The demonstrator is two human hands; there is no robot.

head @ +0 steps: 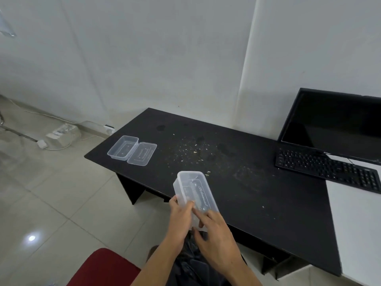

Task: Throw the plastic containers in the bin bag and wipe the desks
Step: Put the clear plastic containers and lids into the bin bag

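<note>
While the left hand (181, 219) and right hand (215, 237) grip a closed container (195, 188) with curled fingers above the bin bag (191, 264) by the desk (247, 193), an open container (123, 148) and lid (142, 153) lie at its left end.

At the near edge of the black desk (237, 182), the lower end of the lidded plastic container (193, 188) is hidden by the left hand (181, 219) and right hand (216, 234) holding it, and its embossed lettering is too blurred to read surely. Below that edge, the 2 forearms (160, 263) cover most of the black bin bag (193, 267). Right of that desk, the monitor (334, 124), keyboard (329, 168) and white desk (358, 223) run off the frame. At its left end, the loose lid (142, 153) bears print too small to read.
</note>
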